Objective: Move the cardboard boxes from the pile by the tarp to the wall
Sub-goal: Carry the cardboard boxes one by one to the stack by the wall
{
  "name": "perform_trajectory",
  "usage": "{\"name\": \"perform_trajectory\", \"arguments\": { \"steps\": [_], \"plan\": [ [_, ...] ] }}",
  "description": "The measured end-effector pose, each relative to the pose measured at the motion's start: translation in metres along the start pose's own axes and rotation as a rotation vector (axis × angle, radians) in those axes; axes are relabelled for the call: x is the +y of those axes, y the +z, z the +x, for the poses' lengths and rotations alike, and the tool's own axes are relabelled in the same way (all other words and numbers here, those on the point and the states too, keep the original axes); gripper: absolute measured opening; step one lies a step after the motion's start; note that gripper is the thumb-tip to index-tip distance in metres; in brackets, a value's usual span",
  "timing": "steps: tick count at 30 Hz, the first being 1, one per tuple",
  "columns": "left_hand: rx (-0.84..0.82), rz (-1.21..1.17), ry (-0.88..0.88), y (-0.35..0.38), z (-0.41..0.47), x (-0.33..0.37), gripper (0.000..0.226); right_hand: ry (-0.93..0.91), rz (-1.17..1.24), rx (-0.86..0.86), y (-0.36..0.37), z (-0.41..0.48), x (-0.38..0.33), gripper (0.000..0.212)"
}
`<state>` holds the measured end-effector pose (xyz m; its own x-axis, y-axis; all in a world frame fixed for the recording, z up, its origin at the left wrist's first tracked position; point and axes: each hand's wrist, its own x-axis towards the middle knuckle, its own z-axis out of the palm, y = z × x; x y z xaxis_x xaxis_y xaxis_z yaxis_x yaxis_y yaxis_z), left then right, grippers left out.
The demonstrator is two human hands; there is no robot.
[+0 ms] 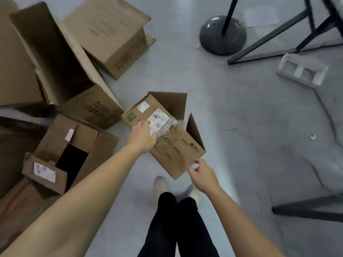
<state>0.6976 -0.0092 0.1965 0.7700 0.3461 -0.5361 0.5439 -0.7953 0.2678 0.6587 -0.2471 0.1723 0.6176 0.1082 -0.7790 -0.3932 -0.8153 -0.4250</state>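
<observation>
1. My shoes [161, 184] and dark trouser legs [178, 225], at 6 o'clock on the grey floor [232, 108].
2. My right hand [202, 173], at 5 o'clock of the small box: fingers loosely bent, thumb and forefinger at its near corner, enclosing nothing.
3. My left hand [143, 136]: lies on the small box's top face, fingers bent onto the shipping label [158, 119]; I cannot tell whether it grips.
4. Small box [178, 151], cardboard, at 12 o'clock just ahead of my shoes, far flaps open.
5. Box with dark opening [61, 145], 9 o'clock.
6. Pale sheet [326, 145], 3 o'clock.
7. Large open box [55, 58], 10 o'clock.
8. White moulded insert [302, 72], 2 o'clock.
9. Closed box [113, 36], 11 o'clock.
10. Round stand base [222, 35], 1 o'clock, beside a black frame [278, 38].
</observation>
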Motion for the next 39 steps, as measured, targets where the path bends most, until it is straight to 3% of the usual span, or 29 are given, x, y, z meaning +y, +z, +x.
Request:
{"name": "perform_trajectory", "arguments": {
  "steps": [3,7,12,14,16,18,21,23,26,28,30,35,39],
  "plan": [
    [-0.043,0.055,-0.019,0.037,0.043,-0.012,0.066,0.144,0.136,-0.061,0.031,0.038,0.016,0.078],
    [-0.132,0.195,0.001,0.095,0.077,-0.038,0.071,0.255,0.398,-0.018,0.061,0.080,0.025,0.096],
    [-0.074,0.240,-0.081,0.158,0.046,-0.048,0.084,0.352,0.517,0.199,0.052,0.124,0.018,0.074],
    [-0.101,0.324,-0.079,0.162,0.025,-0.044,0.085,0.403,0.468,0.272,0.039,0.137,0.015,0.078],
    [-0.011,0.341,0.001,0.157,0.017,-0.049,0.077,0.396,0.411,0.283,0.028,0.144,0.011,0.083],
    [0.143,0.189,0.005,0.143,0.030,-0.063,0.074,0.344,0.359,0.265,0.022,0.147,0.005,0.080],
    [0.301,-0.037,-0.254,0.113,0.069,-0.089,0.102,0.263,0.312,0.229,0.018,0.149,0.002,0.069],
    [0.244,-0.197,-0.396,0.090,0.098,-0.102,0.129,0.241,0.312,0.223,0.017,0.151,0.004,0.063],
    [-0.065,-0.337,-0.303,0.061,0.132,-0.111,0.144,0.217,0.311,0.238,0.017,0.155,0.010,0.052],
    [-0.216,-0.334,-0.242,0.052,0.147,-0.115,0.137,0.240,0.355,0.265,0.018,0.160,0.011,0.046],
    [-0.246,-0.329,-0.216,0.051,0.152,-0.117,0.124,0.281,0.381,0.274,0.016,0.164,0.010,0.046],
    [-0.228,-0.376,-0.220,0.064,0.128,-0.140,0.076,0.302,0.329,0.229,0.015,0.155,0.005,0.061],
    [-0.095,-0.620,-0.365,0.084,0.088,-0.154,0.045,0.276,0.302,0.216,0.018,0.139,-0.004,0.070]
  ]
}}
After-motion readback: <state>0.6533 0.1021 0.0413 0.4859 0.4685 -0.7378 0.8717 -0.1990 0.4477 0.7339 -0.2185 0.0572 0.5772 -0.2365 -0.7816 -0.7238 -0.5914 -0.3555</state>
